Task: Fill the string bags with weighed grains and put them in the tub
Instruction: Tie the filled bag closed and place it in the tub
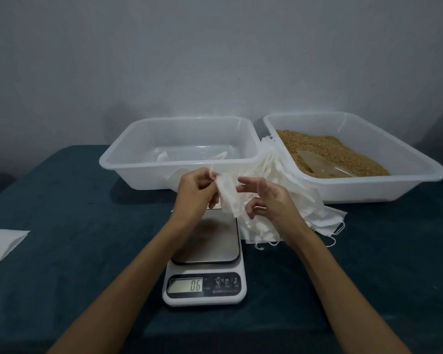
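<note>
My left hand (pixel 195 194) pinches the top of a white string bag (pixel 228 200), which hangs above the kitchen scale (pixel 206 254). My right hand (pixel 269 198) hovers beside the bag with its fingers spread and loosely bent, and I cannot tell whether they touch it. The scale's display (pixel 186 285) reads 06. A pile of white string bags (pixel 315 213) lies between the two tubs. The left tub (pixel 128 162) holds two filled bags (pixel 164 156). The right tub (pixel 420 162) holds brown grains (pixel 325 149) and a clear scoop (pixel 320 163).
A dark blue cloth (pixel 74 213) covers the table. A white sheet (pixel 0 244) lies at the left edge. A plain grey wall stands right behind the tubs.
</note>
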A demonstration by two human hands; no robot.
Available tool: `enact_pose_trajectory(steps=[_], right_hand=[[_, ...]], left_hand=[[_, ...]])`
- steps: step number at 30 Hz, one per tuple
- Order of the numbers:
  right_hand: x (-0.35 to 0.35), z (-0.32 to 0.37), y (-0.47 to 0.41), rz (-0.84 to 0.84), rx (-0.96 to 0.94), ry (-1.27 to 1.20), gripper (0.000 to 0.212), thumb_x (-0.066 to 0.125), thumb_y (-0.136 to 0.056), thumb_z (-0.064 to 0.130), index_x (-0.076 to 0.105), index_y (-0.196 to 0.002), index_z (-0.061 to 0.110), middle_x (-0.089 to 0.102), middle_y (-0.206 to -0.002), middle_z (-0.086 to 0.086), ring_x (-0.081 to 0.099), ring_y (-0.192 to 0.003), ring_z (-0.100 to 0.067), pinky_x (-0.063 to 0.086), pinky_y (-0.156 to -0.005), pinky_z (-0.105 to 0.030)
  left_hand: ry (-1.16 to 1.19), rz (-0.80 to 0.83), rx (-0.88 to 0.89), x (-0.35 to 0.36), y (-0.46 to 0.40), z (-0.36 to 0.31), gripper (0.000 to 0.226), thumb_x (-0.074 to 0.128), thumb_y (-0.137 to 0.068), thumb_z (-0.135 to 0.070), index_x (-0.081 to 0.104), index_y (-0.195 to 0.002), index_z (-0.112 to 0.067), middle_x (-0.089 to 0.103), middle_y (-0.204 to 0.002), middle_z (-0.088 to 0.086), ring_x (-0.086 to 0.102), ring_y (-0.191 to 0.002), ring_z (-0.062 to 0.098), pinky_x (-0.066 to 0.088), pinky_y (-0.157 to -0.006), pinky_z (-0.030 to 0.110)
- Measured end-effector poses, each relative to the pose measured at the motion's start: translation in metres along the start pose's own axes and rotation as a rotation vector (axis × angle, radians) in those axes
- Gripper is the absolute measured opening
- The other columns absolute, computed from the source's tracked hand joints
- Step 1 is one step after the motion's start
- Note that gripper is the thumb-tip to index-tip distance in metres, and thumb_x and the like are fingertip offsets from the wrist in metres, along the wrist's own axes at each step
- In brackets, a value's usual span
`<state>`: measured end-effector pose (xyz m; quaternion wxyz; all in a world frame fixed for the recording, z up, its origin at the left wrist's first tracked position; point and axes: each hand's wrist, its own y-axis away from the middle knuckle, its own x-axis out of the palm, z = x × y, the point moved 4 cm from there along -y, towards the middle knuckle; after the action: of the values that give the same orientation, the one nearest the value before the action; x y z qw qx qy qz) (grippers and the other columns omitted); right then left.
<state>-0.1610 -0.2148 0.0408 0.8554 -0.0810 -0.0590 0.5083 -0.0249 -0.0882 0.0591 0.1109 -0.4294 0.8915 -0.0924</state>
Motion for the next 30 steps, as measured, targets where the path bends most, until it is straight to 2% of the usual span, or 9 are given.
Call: enact_pose_trajectory(steps=[2,4,7,13,15,17,20,26,30], right_hand=[[0.0,0.0,-0.001,0.032,0.008,-0.012,0.087,0.064,-0.074,0.079,0.062,-0.133,0.015,0.071,-0.119,-0.006,0.06,-0.068,-0.017,0.054,-0.065,-0.028],[0.002,-0.002,-0.001,0.055,0.012,-0.001,0.079,0.069,-0.077,0.071,0.061,-0.133,0.017,0.07,-0.12,-0.007,0.059,-0.069,-0.02,0.054,-0.063,-0.03],[0.007,-0.004,0.0,0.066,0.014,0.025,0.064,0.074,-0.078,0.054,0.062,-0.132,0.022,0.069,-0.119,-0.007,0.06,-0.072,-0.02,0.053,-0.061,-0.033],[0.023,-0.006,0.005,0.078,-0.089,0.281,0.071,0.09,-0.069,0.043,0.057,-0.132,0.04,0.064,-0.121,0.018,0.066,-0.104,-0.006,0.057,-0.077,-0.023],[0.024,-0.007,0.002,-0.01,-0.138,0.292,0.044,0.086,-0.08,0.026,0.066,-0.119,0.028,0.071,-0.106,0.011,0.069,-0.091,-0.006,0.055,-0.069,-0.02],[0.014,-0.004,-0.001,-0.131,-0.119,0.201,0.011,0.076,-0.089,0.015,0.071,-0.098,0.011,0.07,-0.08,0.0,0.064,-0.066,-0.015,0.053,-0.056,-0.031],[-0.001,-0.008,-0.003,-0.184,-0.04,0.077,0.02,0.069,-0.095,0.009,0.069,-0.075,0.007,0.06,-0.064,-0.002,0.055,-0.053,-0.016,0.051,-0.05,-0.031],[0.003,-0.015,-0.005,-0.168,0.041,-0.013,0.013,0.068,-0.094,0.008,0.07,-0.083,0.0,0.065,-0.08,-0.013,0.061,-0.067,-0.017,0.055,-0.054,-0.025],[0.002,-0.013,-0.006,-0.168,-0.008,-0.024,0.015,0.075,-0.088,0.018,0.073,-0.073,0.015,0.06,-0.072,-0.003,0.058,-0.069,-0.015,0.056,-0.058,-0.027]], left_hand=[[-0.023,-0.016,-0.016,-0.003,0.002,0.01,0.023,0.064,-0.091,0.015,0.068,-0.083,-0.007,0.065,-0.063,0.004,0.054,-0.048,0.009,0.041,-0.046,0.024],[-0.006,-0.02,-0.008,-0.005,0.004,0.015,0.018,0.071,-0.092,0.005,0.069,-0.082,-0.009,0.07,-0.066,-0.002,0.062,-0.057,0.007,0.048,-0.05,0.021],[-0.047,-0.034,0.064,-0.01,0.003,0.013,0.016,0.077,-0.094,-0.015,0.07,-0.083,-0.006,0.07,-0.071,0.01,0.063,-0.063,0.014,0.051,-0.056,0.029],[-0.152,-0.054,0.122,-0.013,0.006,0.01,0.017,0.075,-0.095,-0.016,0.067,-0.082,-0.009,0.066,-0.064,0.006,0.059,-0.055,0.016,0.05,-0.053,0.026],[-0.124,-0.053,0.113,-0.014,0.006,0.01,0.017,0.075,-0.095,-0.014,0.067,-0.082,-0.005,0.066,-0.066,0.012,0.057,-0.053,0.016,0.047,-0.051,0.023],[-0.089,-0.073,0.082,-0.018,0.005,0.01,0.019,0.075,-0.096,-0.014,0.066,-0.082,-0.004,0.063,-0.064,0.012,0.053,-0.052,0.014,0.045,-0.049,0.022],[-0.08,-0.096,0.042,-0.024,0.004,0.011,0.02,0.075,-0.096,-0.015,0.065,-0.081,-0.007,0.062,-0.061,0.002,0.051,-0.05,0.011,0.044,-0.048,0.022],[-0.276,-0.186,0.25,-0.023,0.014,-0.004,0.023,0.081,-0.088,-0.009,0.061,-0.099,-0.013,0.054,-0.08,-0.003,0.045,-0.066,0.007,0.043,-0.063,0.018],[-0.134,0.133,0.268,-0.005,0.02,-0.007,0.011,0.079,-0.088,-0.004,0.07,-0.088,-0.011,0.06,-0.072,0.006,0.052,-0.065,0.016,0.045,-0.062,0.028]])
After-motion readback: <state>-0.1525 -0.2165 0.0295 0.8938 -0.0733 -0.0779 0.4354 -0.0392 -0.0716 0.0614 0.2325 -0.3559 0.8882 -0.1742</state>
